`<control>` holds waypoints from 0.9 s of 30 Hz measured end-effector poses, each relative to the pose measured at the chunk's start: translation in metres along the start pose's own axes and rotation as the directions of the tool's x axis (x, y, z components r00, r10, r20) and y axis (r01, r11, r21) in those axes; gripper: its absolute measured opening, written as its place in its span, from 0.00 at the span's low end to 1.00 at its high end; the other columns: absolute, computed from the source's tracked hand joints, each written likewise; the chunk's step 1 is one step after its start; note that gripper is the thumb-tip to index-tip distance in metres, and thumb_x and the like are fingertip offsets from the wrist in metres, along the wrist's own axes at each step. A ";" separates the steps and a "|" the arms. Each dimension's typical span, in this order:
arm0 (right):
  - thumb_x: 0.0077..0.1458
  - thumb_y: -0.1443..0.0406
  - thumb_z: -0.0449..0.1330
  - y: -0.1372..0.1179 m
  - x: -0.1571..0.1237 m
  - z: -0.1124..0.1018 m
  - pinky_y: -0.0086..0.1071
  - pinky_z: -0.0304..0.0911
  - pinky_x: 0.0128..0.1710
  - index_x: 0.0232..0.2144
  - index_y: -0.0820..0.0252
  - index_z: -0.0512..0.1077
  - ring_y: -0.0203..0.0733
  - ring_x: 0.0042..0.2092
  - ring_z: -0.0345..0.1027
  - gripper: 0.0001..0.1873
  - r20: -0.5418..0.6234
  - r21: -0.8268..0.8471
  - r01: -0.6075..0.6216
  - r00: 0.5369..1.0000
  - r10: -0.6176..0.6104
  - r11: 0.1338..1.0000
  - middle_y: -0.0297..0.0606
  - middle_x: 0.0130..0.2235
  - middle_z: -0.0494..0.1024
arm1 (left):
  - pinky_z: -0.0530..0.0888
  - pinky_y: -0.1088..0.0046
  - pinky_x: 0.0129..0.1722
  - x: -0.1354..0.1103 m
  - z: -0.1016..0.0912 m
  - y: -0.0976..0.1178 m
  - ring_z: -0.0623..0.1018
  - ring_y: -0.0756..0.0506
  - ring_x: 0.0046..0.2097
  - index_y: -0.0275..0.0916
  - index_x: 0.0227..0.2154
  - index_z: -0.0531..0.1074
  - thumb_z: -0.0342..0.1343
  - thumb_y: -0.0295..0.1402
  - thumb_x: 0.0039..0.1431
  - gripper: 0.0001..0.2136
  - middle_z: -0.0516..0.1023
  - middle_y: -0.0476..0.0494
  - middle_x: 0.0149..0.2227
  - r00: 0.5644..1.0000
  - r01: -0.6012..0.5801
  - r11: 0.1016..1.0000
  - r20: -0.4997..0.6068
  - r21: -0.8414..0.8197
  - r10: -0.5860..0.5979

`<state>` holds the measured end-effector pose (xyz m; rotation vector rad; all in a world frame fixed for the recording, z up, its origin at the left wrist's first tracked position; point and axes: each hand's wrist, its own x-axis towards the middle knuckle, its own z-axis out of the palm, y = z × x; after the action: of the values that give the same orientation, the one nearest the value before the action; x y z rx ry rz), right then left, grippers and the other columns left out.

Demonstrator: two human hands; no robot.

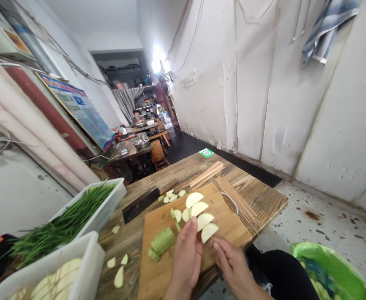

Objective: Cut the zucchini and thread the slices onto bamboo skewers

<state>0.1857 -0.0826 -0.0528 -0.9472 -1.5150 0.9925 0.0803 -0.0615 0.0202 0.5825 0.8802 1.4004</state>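
Observation:
My left hand (pixel 187 254) is closed at the near side of a wooden cutting board (pixel 214 200), its thumb against several half-moon zucchini slices (pixel 205 221) with pale flesh and green rims. They stand in a row, fanned away from the hand. Just right of it, my right hand (pixel 229 258) pinches what looks like the end of a thin bamboo skewer below the nearest slice; most of that stick is hidden. Cut green zucchini (pixel 162 242) lies sliced on the board's left part. Beyond the board is a cleaver (pixel 142 203) with a dark blade, small zucchini pieces (pixel 170 196) beside it.
Bundled bamboo skewers (pixel 237 200) lie along the board's right edge. At left stand a white bin of green chives (pixel 79 212) and another white bin (pixel 91 258) with skewered slices. A green-lined bucket (pixel 342 266) is on the floor at right. Someone sits far back.

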 end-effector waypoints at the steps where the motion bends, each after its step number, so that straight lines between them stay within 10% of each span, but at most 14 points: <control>1: 0.63 0.61 0.45 -0.001 0.001 0.002 0.25 0.47 0.18 0.30 0.60 0.65 0.32 0.20 0.48 0.14 0.006 0.016 -0.009 1.000 0.008 1.000 0.27 0.21 0.53 | 0.73 0.73 0.35 -0.002 0.000 -0.001 0.76 0.45 0.38 0.33 0.39 0.74 0.59 0.37 0.51 0.15 0.77 0.38 0.37 1.000 0.022 1.000 0.000 0.013 -0.022; 27: 0.62 0.65 0.43 -0.013 -0.007 0.000 0.26 0.49 0.21 0.25 0.56 0.56 0.32 0.21 0.49 0.12 0.160 -0.079 0.107 0.983 -0.093 0.991 0.26 0.21 0.52 | 0.74 0.75 0.30 0.003 0.004 0.018 0.78 0.45 0.33 0.29 0.33 0.75 0.64 0.39 0.42 0.18 0.79 0.37 0.31 0.983 0.072 0.997 -0.171 0.036 -0.065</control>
<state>0.1861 -0.0938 -0.0425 -0.8611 -1.7323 0.9518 0.0729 -0.0558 0.0365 0.4653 1.0585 1.3859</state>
